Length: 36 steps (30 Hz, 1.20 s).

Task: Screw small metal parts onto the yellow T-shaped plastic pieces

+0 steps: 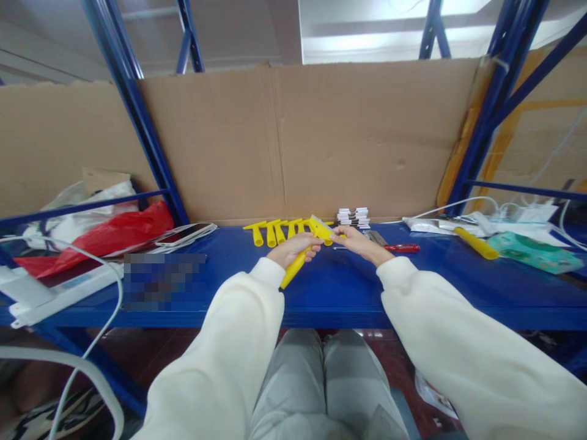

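Note:
Over the blue table, my left hand is wrapped round the handle of a yellow scraper-like tool. The tool's wide head, with a pale strip along it, points up and away from me. My right hand pinches the right side of that head with its fingertips. Behind my hands stands a row of several similar yellow pieces. Small white and black stacked parts are just beyond my right hand. A red-handled screwdriver lies beside my right wrist, its shaft partly under the hand.
A phone with a white cable, a red bag and a white power strip are at the left. At the right lie another yellow handle and a green packet. Cardboard stands behind the table.

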Tool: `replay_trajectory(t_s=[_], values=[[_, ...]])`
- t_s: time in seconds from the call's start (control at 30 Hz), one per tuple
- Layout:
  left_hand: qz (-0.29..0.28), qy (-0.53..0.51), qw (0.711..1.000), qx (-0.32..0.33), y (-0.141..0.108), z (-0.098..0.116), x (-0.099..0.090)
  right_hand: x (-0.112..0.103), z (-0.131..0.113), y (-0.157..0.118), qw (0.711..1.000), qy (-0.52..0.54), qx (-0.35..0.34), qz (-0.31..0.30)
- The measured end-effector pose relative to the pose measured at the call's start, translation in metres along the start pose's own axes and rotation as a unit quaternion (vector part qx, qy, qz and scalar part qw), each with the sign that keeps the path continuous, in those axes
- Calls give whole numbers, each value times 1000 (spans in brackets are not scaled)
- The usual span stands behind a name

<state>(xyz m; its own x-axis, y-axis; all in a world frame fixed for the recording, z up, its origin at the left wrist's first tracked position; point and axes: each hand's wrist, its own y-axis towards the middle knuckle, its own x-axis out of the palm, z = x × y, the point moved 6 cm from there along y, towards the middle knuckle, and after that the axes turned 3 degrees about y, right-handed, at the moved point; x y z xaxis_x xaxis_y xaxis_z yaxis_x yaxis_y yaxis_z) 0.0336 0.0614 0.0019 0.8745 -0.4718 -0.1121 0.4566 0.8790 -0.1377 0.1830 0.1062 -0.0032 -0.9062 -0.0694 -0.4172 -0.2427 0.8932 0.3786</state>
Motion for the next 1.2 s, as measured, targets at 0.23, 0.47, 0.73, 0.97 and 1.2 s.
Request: replay_trajectory(t_s=[0.23,0.47,0.73,0.97,1.2], values=[[-12,-7,1000,0,1,-2,0,-2,1,-2,999,30,8,-11],[-29,-16,999,-6,0,-1,0,-3,-5,-6,998,57,1,-33],[-24,-34,999,0,-1,1,-2,-1,-3,-4,1000,-20,-14,-4],[28,-34,999,-8,-1,0,-11,-67,-9,-8,945,-293,-21,144],[92,-14,995,-18,-4,-1,-21,-128,21,-46,861,-493,118,42]])
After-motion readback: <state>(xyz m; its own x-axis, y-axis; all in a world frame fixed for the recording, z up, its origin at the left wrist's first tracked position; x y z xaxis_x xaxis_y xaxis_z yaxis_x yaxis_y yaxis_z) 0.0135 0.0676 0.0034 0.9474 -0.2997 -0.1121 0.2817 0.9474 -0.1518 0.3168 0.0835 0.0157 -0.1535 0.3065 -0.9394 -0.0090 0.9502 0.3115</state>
